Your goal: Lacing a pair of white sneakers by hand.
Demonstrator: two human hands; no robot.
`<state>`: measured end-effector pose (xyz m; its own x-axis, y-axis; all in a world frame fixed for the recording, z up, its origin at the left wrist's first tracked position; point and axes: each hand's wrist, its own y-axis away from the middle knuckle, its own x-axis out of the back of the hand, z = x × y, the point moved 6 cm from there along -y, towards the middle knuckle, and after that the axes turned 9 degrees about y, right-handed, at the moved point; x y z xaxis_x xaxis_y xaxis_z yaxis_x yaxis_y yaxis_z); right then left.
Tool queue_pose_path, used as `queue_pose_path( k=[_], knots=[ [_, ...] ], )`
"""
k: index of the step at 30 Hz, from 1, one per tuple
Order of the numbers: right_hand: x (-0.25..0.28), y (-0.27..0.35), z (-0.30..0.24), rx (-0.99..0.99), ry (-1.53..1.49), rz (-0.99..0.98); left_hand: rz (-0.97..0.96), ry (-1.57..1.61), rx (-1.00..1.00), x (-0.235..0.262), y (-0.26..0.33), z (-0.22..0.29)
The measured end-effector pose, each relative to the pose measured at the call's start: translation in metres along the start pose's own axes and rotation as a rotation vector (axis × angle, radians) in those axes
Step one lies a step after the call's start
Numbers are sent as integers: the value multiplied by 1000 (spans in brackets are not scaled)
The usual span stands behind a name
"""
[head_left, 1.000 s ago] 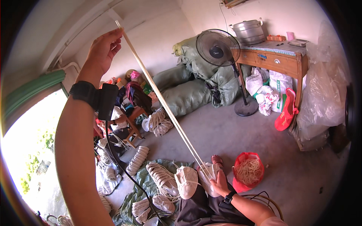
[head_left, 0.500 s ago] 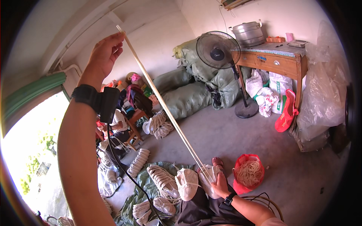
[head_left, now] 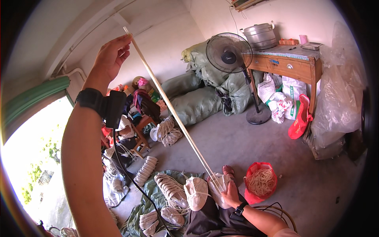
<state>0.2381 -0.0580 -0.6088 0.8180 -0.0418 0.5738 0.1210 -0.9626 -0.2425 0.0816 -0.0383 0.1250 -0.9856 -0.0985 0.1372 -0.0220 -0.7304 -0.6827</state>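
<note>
The left hand point(head_left: 109, 55) is raised high, fingers pinching the upper end of a pair of pale elastic bands point(head_left: 169, 106), which are stretching taut and slanting down to the lap. There the right hand point(head_left: 230, 194) is pressing flat, fingers loosely curled, on a white face mask point(head_left: 221, 189) resting on the knee, where the bands' lower ends are meeting it. Keeping the strands taut and the mask pinned down looks like the way to do this cleanly, with the pinch held firm so neither strand slips. More white masks point(head_left: 173, 193) are lying on a green cloth point(head_left: 146, 205) to the left, and a red bag of elastic strands point(head_left: 260, 182) is sitting just right of the knee. A standing fan point(head_left: 229, 53) and a wooden desk point(head_left: 288, 65) are well apart; nothing is crossing the bands' line.
</note>
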Motion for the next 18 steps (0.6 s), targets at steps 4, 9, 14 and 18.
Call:
queue_pose_path(
  k=[4,9,14,18],
  knots=[
    [-3,-4,4,-5,-36,8,-5,-1,0,-1,-3,1],
    [-4,-3,10,10,-41,33,11,-2,-3,-2,-4,-4],
    [-7,-9,7,20,-21,6,18,-8,1,3,-6,-10],
    [-17,-10,11,14,-23,8,34,-16,5,9,-5,-19]
  ],
)
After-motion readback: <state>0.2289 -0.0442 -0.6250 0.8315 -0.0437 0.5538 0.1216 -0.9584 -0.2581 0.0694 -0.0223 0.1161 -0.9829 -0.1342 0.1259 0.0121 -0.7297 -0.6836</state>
